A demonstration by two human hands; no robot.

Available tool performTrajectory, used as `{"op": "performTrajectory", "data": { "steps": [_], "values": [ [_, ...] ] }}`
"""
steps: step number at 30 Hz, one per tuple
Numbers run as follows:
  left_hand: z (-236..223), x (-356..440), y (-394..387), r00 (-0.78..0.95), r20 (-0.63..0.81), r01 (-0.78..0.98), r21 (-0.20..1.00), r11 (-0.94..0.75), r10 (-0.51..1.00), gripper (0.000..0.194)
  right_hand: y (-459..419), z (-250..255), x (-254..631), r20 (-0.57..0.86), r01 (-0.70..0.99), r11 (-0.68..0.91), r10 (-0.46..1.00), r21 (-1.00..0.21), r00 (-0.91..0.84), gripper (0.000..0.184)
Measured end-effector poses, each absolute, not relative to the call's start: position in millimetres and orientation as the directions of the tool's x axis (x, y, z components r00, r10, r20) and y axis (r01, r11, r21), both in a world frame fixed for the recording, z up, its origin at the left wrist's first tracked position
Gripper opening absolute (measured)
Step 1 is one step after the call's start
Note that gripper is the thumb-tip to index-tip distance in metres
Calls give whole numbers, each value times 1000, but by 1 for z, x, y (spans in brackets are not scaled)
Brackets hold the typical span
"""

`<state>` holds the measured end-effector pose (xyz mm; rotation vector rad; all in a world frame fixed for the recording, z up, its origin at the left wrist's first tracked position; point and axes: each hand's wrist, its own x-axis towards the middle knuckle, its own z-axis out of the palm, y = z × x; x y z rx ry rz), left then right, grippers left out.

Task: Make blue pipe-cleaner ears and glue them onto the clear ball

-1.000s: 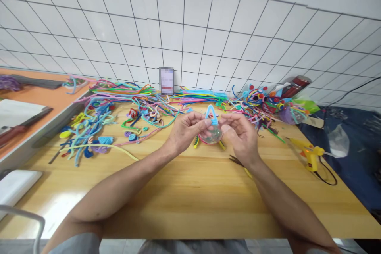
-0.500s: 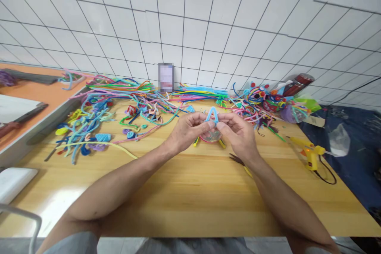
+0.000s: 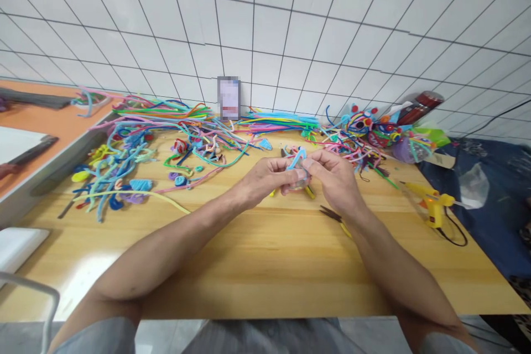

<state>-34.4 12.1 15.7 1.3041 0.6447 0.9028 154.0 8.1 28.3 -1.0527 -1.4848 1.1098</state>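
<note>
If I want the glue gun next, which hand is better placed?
Probably the right hand: the glue gun lies on that side, nearer to it than to the left hand. Both hands hold the blue loop, so the right would have to let go first.

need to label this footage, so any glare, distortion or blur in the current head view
Head view, lower left: white glare on the light-brown wooden table; head view, top: wide-angle distortion, dark lines fanning across the pale tiled wall; head view, centre: the bent light-blue fuzzy strip looks soft; head view, back: pixelation over the upright dark-framed rectangular phone.
</note>
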Motion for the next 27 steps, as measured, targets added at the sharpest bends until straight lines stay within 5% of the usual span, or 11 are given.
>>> {"op": "performTrajectory", "data": {
  "steps": [9, 27],
  "values": [
    [20, -37, 14, 582, 77, -173, 985, 31, 809, 28, 7, 30, 152, 170, 95, 193, 964, -977, -202, 28],
    [24, -40, 11, 623, 106, -86, 994, -67, 775, 38, 0, 33, 149, 184, 50, 200, 955, -979, -232, 32]
  ]
}}
